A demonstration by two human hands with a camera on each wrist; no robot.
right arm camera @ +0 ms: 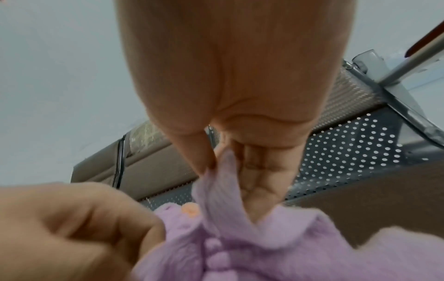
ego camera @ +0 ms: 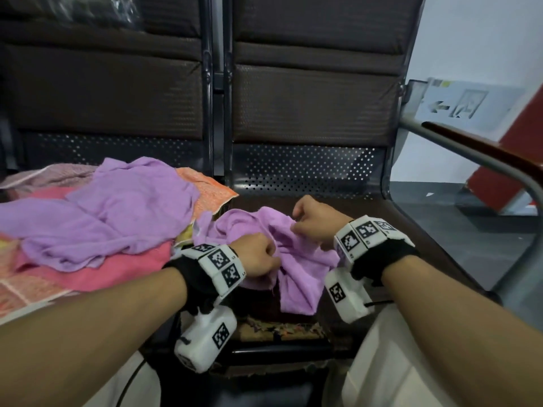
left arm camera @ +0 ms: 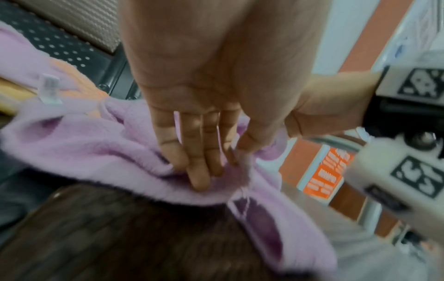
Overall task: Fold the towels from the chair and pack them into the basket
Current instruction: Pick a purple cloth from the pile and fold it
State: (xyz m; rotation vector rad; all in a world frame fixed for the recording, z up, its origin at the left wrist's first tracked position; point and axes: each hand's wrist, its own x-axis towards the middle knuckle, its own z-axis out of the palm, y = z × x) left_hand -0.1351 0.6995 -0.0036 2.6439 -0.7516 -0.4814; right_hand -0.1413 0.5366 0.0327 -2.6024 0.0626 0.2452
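Bare forearms end in black wrist straps (ego camera: 194,277), each ringed by a white band (ego camera: 219,264) of black-and-white square markers. A white camera block (ego camera: 205,337) with similar markers hangs under each wrist, trailing a thin black cable (ego camera: 129,380). Pale trousers (ego camera: 390,374) cover the legs.

A lilac towel (ego camera: 296,254) is seen on the dark brown seat (ego camera: 390,218). A second lilac towel (ego camera: 117,212) is laid over a pink one (ego camera: 117,271) and an orange patterned one (ego camera: 211,189). The chair back (ego camera: 308,168) is perforated with pale dots. Black-and-white square markers are borne by white wristbands (ego camera: 220,265).
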